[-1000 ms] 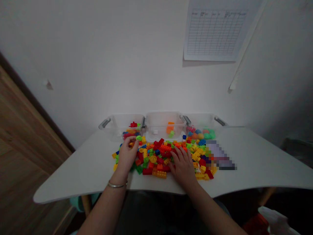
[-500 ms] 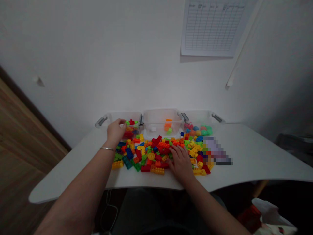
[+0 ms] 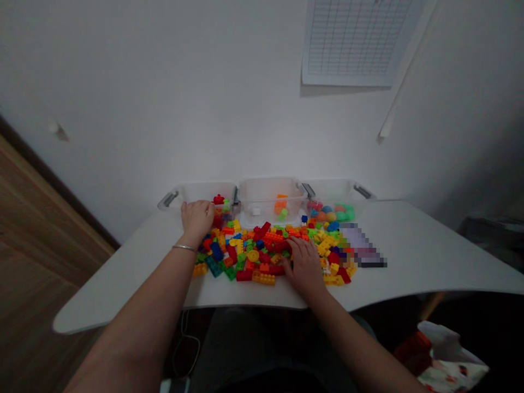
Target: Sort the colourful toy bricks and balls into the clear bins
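Note:
A large loose pile of plastic building bricks (image 3: 262, 256) in red, yellow, orange, green and blue lies on the white table (image 3: 434, 262). My right hand (image 3: 302, 266) rests on the pile's front right, fingers spread over the bricks. My left hand (image 3: 197, 218) is at the front of the left clear plastic bin (image 3: 200, 194), just above the pile's far left. Its fingertips are hidden from this angle, so I cannot tell whether it holds a brick. That bin holds some bricks, including a red one (image 3: 219, 200).
Next to that bin stands a middle clear bin (image 3: 270, 188) with a few orange and green pieces, then a right bin (image 3: 331, 191) of coloured balls. A pixelated flat object (image 3: 360, 245) lies right of the pile. A wall hangs behind, with a gridded sheet (image 3: 352, 38).
My left hand has moved from the pile's left side, where it pinched a green piece, to the left bin. My right hand has barely moved. The view has tilted slightly lower.

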Tool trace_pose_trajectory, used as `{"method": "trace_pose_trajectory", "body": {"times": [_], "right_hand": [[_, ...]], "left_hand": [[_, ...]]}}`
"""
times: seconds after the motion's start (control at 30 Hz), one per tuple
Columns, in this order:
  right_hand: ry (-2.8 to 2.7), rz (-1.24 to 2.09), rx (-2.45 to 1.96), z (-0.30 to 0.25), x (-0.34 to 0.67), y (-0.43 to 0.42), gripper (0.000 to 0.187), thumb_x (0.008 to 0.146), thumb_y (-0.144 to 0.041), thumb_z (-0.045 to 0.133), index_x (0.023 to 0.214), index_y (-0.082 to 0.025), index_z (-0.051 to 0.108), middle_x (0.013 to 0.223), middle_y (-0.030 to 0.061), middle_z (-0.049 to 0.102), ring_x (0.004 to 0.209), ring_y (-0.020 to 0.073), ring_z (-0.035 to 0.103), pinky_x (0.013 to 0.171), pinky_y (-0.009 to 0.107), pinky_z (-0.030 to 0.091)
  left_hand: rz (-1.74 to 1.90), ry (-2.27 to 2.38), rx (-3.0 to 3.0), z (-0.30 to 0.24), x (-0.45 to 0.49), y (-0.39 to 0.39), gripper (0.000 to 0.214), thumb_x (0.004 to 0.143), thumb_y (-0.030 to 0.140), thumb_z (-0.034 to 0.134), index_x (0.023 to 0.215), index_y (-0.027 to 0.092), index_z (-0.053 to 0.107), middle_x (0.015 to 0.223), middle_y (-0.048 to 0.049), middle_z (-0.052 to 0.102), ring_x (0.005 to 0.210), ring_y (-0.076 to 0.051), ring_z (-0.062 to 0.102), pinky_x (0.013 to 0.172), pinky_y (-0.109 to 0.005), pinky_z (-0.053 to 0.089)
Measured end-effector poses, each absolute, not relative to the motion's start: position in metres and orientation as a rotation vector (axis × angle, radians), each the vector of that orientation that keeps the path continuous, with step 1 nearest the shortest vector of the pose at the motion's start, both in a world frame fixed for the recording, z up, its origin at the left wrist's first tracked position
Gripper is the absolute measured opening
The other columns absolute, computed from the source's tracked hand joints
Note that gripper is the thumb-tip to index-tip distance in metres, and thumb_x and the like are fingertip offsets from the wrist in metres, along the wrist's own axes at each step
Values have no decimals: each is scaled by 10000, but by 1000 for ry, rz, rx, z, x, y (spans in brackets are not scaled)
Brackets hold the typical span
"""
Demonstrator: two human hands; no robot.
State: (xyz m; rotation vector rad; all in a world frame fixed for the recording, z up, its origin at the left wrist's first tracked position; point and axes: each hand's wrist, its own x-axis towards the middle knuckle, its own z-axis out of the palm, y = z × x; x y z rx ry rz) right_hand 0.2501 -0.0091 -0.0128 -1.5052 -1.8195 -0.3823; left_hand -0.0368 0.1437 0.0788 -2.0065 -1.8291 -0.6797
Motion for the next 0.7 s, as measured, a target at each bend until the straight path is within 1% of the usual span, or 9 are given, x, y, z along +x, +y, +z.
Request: {"method": "trace_pose_trajectory", "body": {"times": [0.1,0.2,0.33,0.43,0.5,0.57,0.63,0.7], "right_hand": [[-1815,-388,-1541,-12,249,-10,403,868,-288,529,1235,-123,565,1248,139,609,1172,286,515,1118,539,272],[-1833,-392,-1555,-12,249,-10,423,869,-286,523,1254,-114,553,1272,141,598,1184,287,510,1126,545,251],[-1886,-386,-1562,-12,248,-9,479,872,-292,518,1316,-112,514,1330,143,568,1220,293,492,1136,556,222],[-1939,-372,-1540,-12,248,-8,506,875,-290,512,1354,-129,487,1379,139,533,1244,287,480,1138,549,225],[-1974,-361,-1515,-12,248,-7,505,870,-286,515,1354,-142,491,1405,136,509,1261,284,468,1133,541,245],[-1990,-349,-1492,-13,247,-6,482,860,-279,524,1321,-139,519,1408,143,504,1262,284,467,1123,527,275],[-1980,-336,-1480,-13,247,-6,441,854,-270,527,1270,-127,551,1376,153,530,1233,284,489,1107,517,307],[-1960,-325,-1473,-14,247,-6,402,855,-256,521,1232,-125,568,1323,156,571,1191,280,516,1093,519,328]], "left_hand": [[-815,-1821,-2042,77,-36,141,477,919,362,284,1067,185,701,1219,-104,665,1147,-309,554,1103,-564,206],[-931,-1853,-2073,78,-35,142,457,913,382,312,1087,222,703,1306,-66,618,1215,-305,510,1130,-580,149],[-1064,-1968,-2095,82,-35,146,419,897,397,357,1102,262,696,1322,-35,608,1277,-317,461,1143,-598,102],[-1283,-2000,-2137,86,-35,142,386,887,359,373,1115,281,676,1309,-21,618,1302,-281,449,1158,-596,44],[-1431,-1969,-2156,87,-32,133,381,880,337,381,1131,261,658,1291,-33,627,1283,-255,476,1170,-575,27],[-1514,-1939,-2145,86,-25,119,374,875,333,395,1127,234,653,1266,-54,637,1259,-253,498,1175,-565,52],[-1526,-1891,-2154,81,-14,100,347,860,323,423,1094,228,661,1243,-60,646,1264,-266,490,1165,-574,114],[-1488,-1731,-2326,72,0,76,326,845,323,459,1083,224,659,1219,-57,656,1219,-254,525,1135,-514,266]]}}
